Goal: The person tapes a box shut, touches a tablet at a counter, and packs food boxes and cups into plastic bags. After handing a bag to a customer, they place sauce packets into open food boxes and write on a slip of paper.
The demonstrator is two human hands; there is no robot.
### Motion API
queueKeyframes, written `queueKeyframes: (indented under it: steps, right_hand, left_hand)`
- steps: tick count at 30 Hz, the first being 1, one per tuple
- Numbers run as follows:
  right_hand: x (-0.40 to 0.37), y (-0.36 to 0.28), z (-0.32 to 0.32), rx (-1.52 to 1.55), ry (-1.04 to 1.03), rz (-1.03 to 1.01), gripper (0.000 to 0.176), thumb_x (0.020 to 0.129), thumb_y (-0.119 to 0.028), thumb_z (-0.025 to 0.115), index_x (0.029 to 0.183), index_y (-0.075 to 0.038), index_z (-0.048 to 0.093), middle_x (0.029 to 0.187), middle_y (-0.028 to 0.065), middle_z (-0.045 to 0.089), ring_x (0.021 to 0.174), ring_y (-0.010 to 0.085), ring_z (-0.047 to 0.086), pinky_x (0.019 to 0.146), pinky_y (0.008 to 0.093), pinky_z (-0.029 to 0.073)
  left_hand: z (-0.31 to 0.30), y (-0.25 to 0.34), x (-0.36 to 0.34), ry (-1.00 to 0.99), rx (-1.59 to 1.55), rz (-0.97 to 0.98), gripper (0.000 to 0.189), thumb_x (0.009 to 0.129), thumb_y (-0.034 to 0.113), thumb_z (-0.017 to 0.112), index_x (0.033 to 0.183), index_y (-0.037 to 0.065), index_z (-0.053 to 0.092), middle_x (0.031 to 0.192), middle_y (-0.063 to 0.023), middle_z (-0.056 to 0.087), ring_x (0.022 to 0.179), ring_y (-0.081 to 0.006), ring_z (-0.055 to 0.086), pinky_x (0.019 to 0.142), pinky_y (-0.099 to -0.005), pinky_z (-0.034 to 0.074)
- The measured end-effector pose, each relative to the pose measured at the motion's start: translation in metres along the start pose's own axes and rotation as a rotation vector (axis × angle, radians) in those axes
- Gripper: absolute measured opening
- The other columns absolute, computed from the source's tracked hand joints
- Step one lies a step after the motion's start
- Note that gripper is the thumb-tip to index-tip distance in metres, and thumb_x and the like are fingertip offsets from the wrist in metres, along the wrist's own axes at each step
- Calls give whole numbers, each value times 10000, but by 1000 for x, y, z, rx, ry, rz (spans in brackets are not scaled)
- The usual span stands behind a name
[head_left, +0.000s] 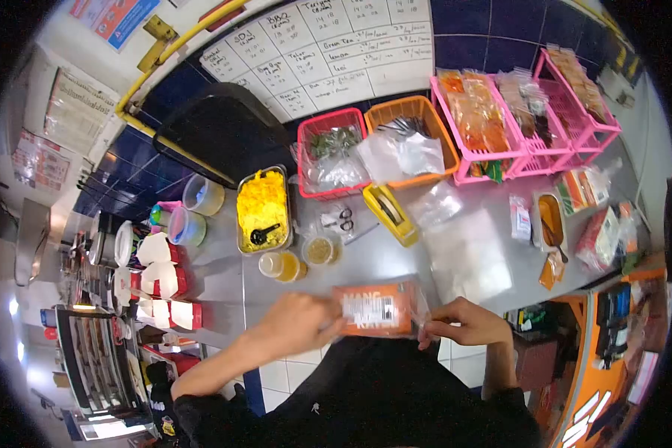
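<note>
An orange packet (370, 308) with a white barcode label lies inside a clear plastic bag at the front edge of the steel table. My left hand (300, 322) is closed on the packet's left end. My right hand (467, 322) pinches the loose clear plastic at its right end, thumb and fingers together. Behind the packet, a yellow tape dispenser (390, 214) stands near a stack of clear plastic sheets (469, 257). Black-handled scissors (345, 218) lie to the left of the dispenser.
A metal tray of yellow food (263, 209), two lidded cups and red (331, 193) and orange (413, 179) baskets stand behind. Pink racks (500, 163) hold sachets at the back right. A sauce container (549, 222) sits at right, red-and-white boxes (185, 315) at left.
</note>
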State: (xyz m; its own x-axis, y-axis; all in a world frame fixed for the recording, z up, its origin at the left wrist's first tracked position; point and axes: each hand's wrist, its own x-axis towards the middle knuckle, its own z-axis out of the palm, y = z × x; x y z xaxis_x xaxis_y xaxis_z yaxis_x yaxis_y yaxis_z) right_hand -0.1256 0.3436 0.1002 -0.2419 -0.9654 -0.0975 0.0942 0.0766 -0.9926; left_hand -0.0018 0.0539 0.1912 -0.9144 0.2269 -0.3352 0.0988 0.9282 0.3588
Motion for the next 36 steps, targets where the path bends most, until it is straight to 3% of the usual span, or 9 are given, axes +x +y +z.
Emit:
queueKeyframes:
  steps: [4, 6, 9, 13, 17, 20, 29, 32, 36]
  right_hand:
    - [57, 9, -56, -397, 507, 70, 333, 936, -280, 614, 813, 24, 667, 626, 170, 621, 594, 201, 643, 580, 374, 466]
    - [140, 22, -80, -613, 802, -205, 277, 886, -265, 664, 827, 4, 633, 653, 151, 611, 633, 321, 635, 590, 413, 469]
    - [269, 77, -128, -1001, 1093, -434, 410, 820, -325, 726, 1024, 10, 607, 992, 227, 639, 878, 392, 636, 785, 450, 510]
    - [333, 142, -176, -984, 1012, -91, 517, 789, -342, 751, 1097, 31, 568, 1131, 262, 596, 954, 409, 622, 848, 456, 507]
    - [308, 165, -208, -625, 772, 59, 397, 819, -280, 729, 1020, 46, 621, 918, 160, 673, 869, 304, 660, 764, 383, 518]
    - [285, 191, -222, 338, 945, -126, 211, 955, -134, 577, 1060, 37, 644, 920, 28, 665, 837, 90, 587, 714, 253, 477]
    - [254, 164, -202, 590, 949, -293, 174, 954, -116, 606, 1090, -13, 642, 1004, 27, 661, 879, 92, 585, 795, 248, 466]
    - [256, 156, -192, 639, 922, -299, 150, 936, -115, 640, 1056, -26, 644, 968, 8, 650, 853, 81, 569, 774, 235, 453]
    - [269, 174, -197, 509, 993, -270, 93, 920, -142, 681, 929, -69, 624, 852, -37, 584, 785, 60, 511, 722, 214, 406]
  left_hand:
    - [-17, -69, 117, 457, -252, -87, 197, 899, 190, 623, 875, 2, 675, 751, -147, 661, 600, -206, 650, 585, -353, 496]
    - [12, -134, 198, 489, -360, -252, 262, 916, 213, 620, 879, -40, 673, 734, -106, 683, 593, -164, 647, 588, -319, 504]
    - [66, -208, 295, 385, -1006, -634, 229, 880, 197, 634, 869, -13, 725, 709, -120, 699, 621, -155, 653, 581, -304, 508]
    - [113, -239, 342, 808, -699, -530, 190, 886, 146, 635, 924, -20, 717, 751, -77, 702, 618, -126, 633, 556, -263, 493]
    - [92, -198, 352, 869, -1206, -246, 145, 871, 144, 717, 917, 20, 659, 770, -33, 678, 648, -76, 584, 597, -246, 479]
    - [94, -187, 371, 895, -1204, -185, 204, 852, 155, 762, 807, 43, 597, 753, -32, 653, 648, -74, 571, 599, -247, 473]
    - [87, -146, 377, 1346, -912, -137, 72, 925, 25, 558, 938, -17, 615, 825, -90, 620, 696, -173, 596, 669, -311, 489]
    - [88, -147, 369, 980, -1024, -46, 141, 898, -5, 541, 989, -4, 649, 928, -124, 632, 831, -209, 628, 745, -327, 491]
    - [82, -134, 369, 955, -673, -28, 233, 847, 49, 652, 1077, 45, 689, 891, -129, 650, 842, -245, 644, 807, -323, 490]
